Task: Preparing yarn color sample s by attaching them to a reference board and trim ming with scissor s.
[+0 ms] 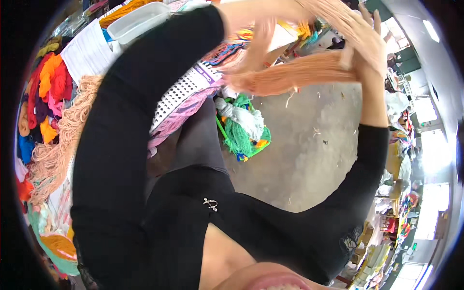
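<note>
A long hank of peach-orange yarn [299, 75] stretches across the upper right, over the floor. My right hand [368, 48] is at its right end, gripping the yarn, with some fingers pointing up. Paler peach strands [333, 17] run from the top edge down to that hand. My left forearm crosses the top from the left, and my left hand [302, 10] is by these strands; blur and the frame edge hide its fingers. Another length of peach yarn [260, 46] hangs below the left forearm.
A table at left bears bright yarn hanks [50, 82], loose peach yarn [67, 140], a clear plastic tray [137, 21] and white papers [87, 53]. Pink-purple strands lie by a black-dotted white strip [181, 94]. A green basket [263, 145] of yarn stands on the floor [304, 145].
</note>
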Available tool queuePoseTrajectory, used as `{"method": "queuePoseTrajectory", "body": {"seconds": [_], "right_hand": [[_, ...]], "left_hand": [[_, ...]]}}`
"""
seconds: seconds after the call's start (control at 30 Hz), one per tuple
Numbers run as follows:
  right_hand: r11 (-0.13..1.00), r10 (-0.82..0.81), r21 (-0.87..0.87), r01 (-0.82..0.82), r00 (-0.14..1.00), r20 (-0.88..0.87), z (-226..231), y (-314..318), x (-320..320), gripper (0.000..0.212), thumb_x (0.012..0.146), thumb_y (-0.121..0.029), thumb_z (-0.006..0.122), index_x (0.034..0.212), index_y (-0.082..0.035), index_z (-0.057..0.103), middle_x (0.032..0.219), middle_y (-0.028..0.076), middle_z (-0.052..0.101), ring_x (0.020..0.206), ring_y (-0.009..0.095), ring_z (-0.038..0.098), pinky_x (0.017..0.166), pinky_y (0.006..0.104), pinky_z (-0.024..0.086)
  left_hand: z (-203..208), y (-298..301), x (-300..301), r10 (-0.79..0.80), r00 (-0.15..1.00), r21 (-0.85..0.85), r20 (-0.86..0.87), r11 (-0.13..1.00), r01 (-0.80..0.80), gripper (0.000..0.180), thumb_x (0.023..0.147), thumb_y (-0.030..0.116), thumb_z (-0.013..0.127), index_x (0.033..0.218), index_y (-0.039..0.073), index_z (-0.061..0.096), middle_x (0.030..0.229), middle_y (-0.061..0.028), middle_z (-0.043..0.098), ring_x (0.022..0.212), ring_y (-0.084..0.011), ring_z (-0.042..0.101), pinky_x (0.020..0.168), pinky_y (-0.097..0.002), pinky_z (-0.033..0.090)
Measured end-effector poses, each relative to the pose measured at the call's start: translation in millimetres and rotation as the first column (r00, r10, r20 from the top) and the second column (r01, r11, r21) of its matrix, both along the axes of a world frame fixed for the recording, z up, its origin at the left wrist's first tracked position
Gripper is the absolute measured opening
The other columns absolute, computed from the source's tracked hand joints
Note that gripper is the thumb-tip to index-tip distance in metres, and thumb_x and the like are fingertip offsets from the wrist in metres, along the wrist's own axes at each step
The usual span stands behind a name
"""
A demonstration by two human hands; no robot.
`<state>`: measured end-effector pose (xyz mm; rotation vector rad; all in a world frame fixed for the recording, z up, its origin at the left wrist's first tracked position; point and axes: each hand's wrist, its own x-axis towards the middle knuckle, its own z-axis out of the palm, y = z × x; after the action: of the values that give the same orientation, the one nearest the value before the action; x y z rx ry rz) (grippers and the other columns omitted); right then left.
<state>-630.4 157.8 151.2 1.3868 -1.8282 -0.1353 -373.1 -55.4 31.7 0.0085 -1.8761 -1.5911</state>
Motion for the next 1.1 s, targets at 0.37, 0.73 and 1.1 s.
{"method": "queuePoseTrajectory", "body": {"seconds": [0.37,0.73,1.1], "right_hand": [[0.989,-0.101,-0.121,0.090,0.991,-0.093,-50,121,9,0.040,0.083,-0.031,0.049,0.122,-0.021,0.052,0.131,0.001,0.044,0.124,0.027,0.037,0.100,0.0444,0.031],[0.994,0.110,-0.030,-0.106,0.976,0.187,-15,94,-3,0.041,0.081,-0.023,0.052,0.121,-0.012,0.052,0.124,0.004,0.052,0.118,0.025,0.045,0.097,0.0335,0.038],[0.867,-0.409,0.480,-0.132,0.362,0.838,-18,84,78,0.032,0.087,-0.028,0.058,0.106,-0.003,0.062,0.095,0.004,0.065,0.079,0.008,0.059,0.072,0.0238,0.048]], "left_hand": [[12,19,40,0.079,0.994,-0.500,0.082,0.866,-0.027,0.032,0.087,0.031,0.053,0.101,0.004,0.061,0.093,-0.0111,0.061,0.083,-0.0199,0.058,0.072,-0.0331,0.043],[49,-66,138,0.377,0.926,-0.882,0.020,0.442,-0.161,0.037,0.086,0.029,0.051,0.114,0.006,0.056,0.112,-0.0126,0.058,0.104,-0.0241,0.053,0.092,-0.0331,0.038],[97,-16,183,0.441,0.651,-0.628,0.618,0.775,0.071,0.041,0.088,0.036,0.052,0.110,0.001,0.056,0.109,-0.0119,0.057,0.098,-0.0198,0.055,0.087,-0.0296,0.041]]}}
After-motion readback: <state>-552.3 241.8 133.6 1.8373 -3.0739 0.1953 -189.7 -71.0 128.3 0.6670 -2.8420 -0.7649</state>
